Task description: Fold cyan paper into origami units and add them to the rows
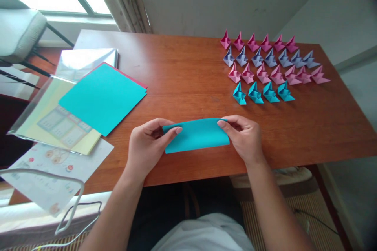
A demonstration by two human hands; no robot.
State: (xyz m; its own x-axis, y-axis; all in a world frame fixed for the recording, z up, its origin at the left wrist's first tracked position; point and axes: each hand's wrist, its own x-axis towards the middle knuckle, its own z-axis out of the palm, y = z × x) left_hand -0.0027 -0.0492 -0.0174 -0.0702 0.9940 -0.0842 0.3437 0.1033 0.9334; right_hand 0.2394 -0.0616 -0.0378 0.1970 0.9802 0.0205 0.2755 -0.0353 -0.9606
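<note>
A turquoise sheet of paper (197, 136), folded into a long rectangle, is held up just above the near part of the wooden table. My left hand (150, 141) pinches its upper left corner between thumb and fingers. At the upper right corner my right hand (243, 135) grips it the same way, thumb on the near face. Beyond my right hand stand several turquoise folded paper figures (271, 93) in a row. Behind them are rows of pink figures (277, 75), lavender figures (270, 59) and deep pink figures (252, 43).
Flat turquoise sheets (104, 98) lie at the left over a plastic packet of yellow paper (85, 141). Beneath is a printed white sheet (59, 172) at the table edge. A white cable (79, 192) runs along the lower left. A chair (20, 27) stands by the window.
</note>
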